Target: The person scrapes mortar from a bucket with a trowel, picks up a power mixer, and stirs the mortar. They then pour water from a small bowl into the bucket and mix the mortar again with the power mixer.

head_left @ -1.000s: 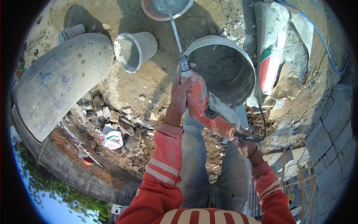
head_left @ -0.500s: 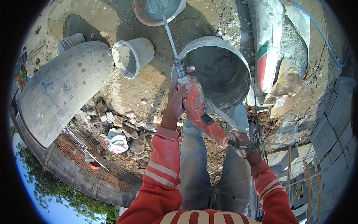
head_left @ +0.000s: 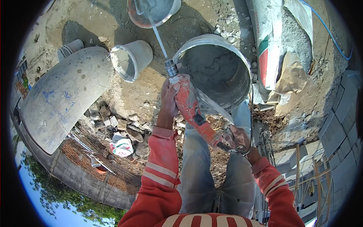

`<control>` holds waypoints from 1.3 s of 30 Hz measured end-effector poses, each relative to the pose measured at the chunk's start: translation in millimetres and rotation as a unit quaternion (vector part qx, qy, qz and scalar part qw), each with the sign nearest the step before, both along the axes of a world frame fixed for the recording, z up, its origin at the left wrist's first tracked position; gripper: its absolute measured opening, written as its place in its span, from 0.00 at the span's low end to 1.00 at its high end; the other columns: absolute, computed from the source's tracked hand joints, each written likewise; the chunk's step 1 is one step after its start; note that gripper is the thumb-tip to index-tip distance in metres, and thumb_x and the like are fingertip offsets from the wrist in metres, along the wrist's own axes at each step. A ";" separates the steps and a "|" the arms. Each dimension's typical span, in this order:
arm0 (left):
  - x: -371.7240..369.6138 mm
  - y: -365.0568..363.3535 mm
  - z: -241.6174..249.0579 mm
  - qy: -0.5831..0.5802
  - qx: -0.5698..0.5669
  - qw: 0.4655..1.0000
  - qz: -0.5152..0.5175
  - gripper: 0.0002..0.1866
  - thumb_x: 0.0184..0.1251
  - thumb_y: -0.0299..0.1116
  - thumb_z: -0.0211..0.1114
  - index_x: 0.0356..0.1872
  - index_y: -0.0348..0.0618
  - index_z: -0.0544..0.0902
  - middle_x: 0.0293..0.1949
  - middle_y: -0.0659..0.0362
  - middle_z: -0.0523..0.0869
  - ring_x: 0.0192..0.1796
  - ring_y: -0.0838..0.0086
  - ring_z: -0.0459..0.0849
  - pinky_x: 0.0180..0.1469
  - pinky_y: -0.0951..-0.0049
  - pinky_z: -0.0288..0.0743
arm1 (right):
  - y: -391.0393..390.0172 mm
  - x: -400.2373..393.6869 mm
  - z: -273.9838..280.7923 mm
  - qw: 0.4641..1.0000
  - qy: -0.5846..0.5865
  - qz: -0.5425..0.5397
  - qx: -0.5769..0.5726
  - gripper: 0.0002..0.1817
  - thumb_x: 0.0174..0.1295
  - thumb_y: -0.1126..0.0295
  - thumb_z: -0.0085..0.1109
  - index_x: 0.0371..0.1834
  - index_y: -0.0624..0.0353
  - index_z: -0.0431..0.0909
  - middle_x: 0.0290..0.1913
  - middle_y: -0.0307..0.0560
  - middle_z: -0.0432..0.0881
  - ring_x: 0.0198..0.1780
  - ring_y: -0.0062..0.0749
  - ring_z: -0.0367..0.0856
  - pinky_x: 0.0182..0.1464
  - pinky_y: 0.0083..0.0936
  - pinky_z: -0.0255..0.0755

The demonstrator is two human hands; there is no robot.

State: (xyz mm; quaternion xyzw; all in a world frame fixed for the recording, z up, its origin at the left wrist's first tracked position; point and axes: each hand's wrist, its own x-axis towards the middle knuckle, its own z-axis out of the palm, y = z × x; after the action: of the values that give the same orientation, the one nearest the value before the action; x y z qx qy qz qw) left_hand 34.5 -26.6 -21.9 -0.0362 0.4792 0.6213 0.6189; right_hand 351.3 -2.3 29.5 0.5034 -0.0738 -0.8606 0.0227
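A red, mortar-splashed mixing drill (head_left: 188,101) slants across the space in front of my legs. My left hand (head_left: 168,97) is wrapped round its front part, just behind the chuck. At the rear handle, my right hand (head_left: 239,138) is closed round the grip. From the chuck a pale paddle shaft (head_left: 159,39) runs up to a bucket (head_left: 133,18) at the top, its lower end among grey, watery contents. Beside the drill stands a large tub (head_left: 239,85) holding wet grey mortar. The fingers on the rear grip are partly hidden.
A white bucket (head_left: 145,56) lies tilted at left, near a big curved grey sheet (head_left: 64,94). Broken stones (head_left: 132,132) cover the ground below. At right are an opened mortar bag (head_left: 270,49), crumpled brown paper (head_left: 293,85), a blue hose (head_left: 329,32) and stacked grey blocks (head_left: 342,113).
The drill and both hands have shifted left in view, with the right hand also a little higher. The tub and top bucket also appear slightly further left and up. Both grips are unchanged.
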 end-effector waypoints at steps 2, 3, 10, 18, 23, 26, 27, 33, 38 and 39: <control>0.0 3.9 -0.5 -0.014 0.039 0.999 0.012 0.46 0.65 0.46 0.70 0.77 0.36 0.55 0.51 0.54 0.75 0.48 0.69 0.83 0.47 0.68 0.84 | 1.0 -4.3 5.8 0.973 -0.011 0.118 0.200 0.16 0.75 0.63 0.59 0.54 0.65 0.73 0.31 0.36 0.77 0.29 0.23 0.80 0.29 0.21 0.72; -1.2 3.2 -1.7 -0.013 0.039 0.999 0.012 0.46 0.65 0.46 0.70 0.77 0.36 0.55 0.51 0.54 0.75 0.48 0.69 0.83 0.47 0.68 0.84 | 0.8 -6.4 6.5 0.891 -0.023 0.230 0.390 0.16 0.74 0.66 0.59 0.56 0.66 0.72 0.31 0.39 0.78 0.29 0.28 0.81 0.30 0.26 0.73; 5.2 5.4 -4.2 -0.040 0.077 0.996 0.033 0.48 0.56 0.50 0.74 0.73 0.40 0.60 0.50 0.57 0.73 0.50 0.69 0.78 0.58 0.64 0.74 | 23.5 -28.3 -24.9 0.773 -0.085 0.432 0.457 0.19 0.67 0.67 0.60 0.54 0.67 0.66 0.28 0.57 0.81 0.25 0.49 0.82 0.30 0.44 0.73; 14.4 6.7 -4.5 -0.045 0.088 0.994 0.048 0.45 0.55 0.50 0.75 0.70 0.42 0.63 0.50 0.57 0.73 0.51 0.69 0.77 0.59 0.64 0.73 | 36.5 -49.0 -47.9 0.856 -0.080 0.345 0.377 0.18 0.67 0.63 0.59 0.50 0.64 0.67 0.23 0.60 0.79 0.25 0.58 0.82 0.31 0.44 0.76; 16.1 2.8 4.1 -0.023 0.082 0.996 0.039 0.38 0.61 0.45 0.74 0.67 0.42 0.66 0.52 0.55 0.73 0.51 0.68 0.81 0.57 0.62 0.78 | 15.2 -10.8 13.8 0.667 -0.073 0.483 0.562 0.15 0.65 0.62 0.62 0.43 0.61 0.73 0.24 0.54 0.81 0.27 0.56 0.83 0.30 0.49 0.75; 21.5 8.9 20.2 -0.007 0.032 0.997 0.075 0.28 0.60 0.39 0.77 0.56 0.40 0.73 0.48 0.56 0.79 0.42 0.70 0.85 0.44 0.68 0.84 | 12.7 -2.2 93.9 0.605 0.012 0.643 0.469 0.12 0.62 0.64 0.65 0.34 0.59 0.74 0.30 0.55 0.84 0.30 0.53 0.84 0.31 0.48 0.75; 23.1 8.8 21.8 -0.008 0.034 0.996 0.077 0.28 0.60 0.39 0.77 0.56 0.40 0.73 0.48 0.56 0.79 0.42 0.70 0.85 0.44 0.68 0.84 | 20.9 -11.3 124.1 0.618 0.043 0.635 0.461 0.11 0.61 0.64 0.65 0.33 0.59 0.76 0.30 0.54 0.85 0.30 0.52 0.85 0.31 0.47 0.77; 39.2 26.7 50.4 0.081 -0.169 0.980 0.066 0.17 0.64 0.36 0.72 0.47 0.40 0.79 0.35 0.60 0.84 0.35 0.74 0.85 0.41 0.71 0.83 | 71.6 -68.6 185.6 0.488 0.019 0.424 0.763 0.23 0.55 0.65 0.67 0.55 0.58 0.80 0.51 0.49 0.83 0.53 0.45 0.83 0.58 0.46 0.77; 63.8 75.0 87.9 0.243 -0.308 0.917 0.069 0.19 0.60 0.38 0.77 0.44 0.37 0.80 0.34 0.60 0.84 0.32 0.78 0.81 0.36 0.75 0.77 | 114.5 -100.6 136.2 0.401 -0.045 0.597 0.694 0.47 0.49 0.53 0.74 0.70 0.64 0.66 0.66 0.60 0.71 0.69 0.54 0.69 0.73 0.57 0.56; 64.7 82.4 96.2 0.259 -0.356 0.897 0.031 0.22 0.58 0.40 0.79 0.43 0.35 0.80 0.34 0.61 0.84 0.32 0.79 0.80 0.36 0.75 0.75 | 114.7 -103.8 130.5 0.409 -0.075 0.566 0.712 0.50 0.47 0.49 0.75 0.71 0.65 0.64 0.65 0.61 0.71 0.69 0.55 0.69 0.73 0.57 0.55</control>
State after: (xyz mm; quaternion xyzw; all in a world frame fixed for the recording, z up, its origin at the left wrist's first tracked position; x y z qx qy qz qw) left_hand 99.3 55.8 74.3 -0.1066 0.8103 0.4152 0.3995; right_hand 247.5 112.3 160.0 0.3283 0.8656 -0.3541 0.1324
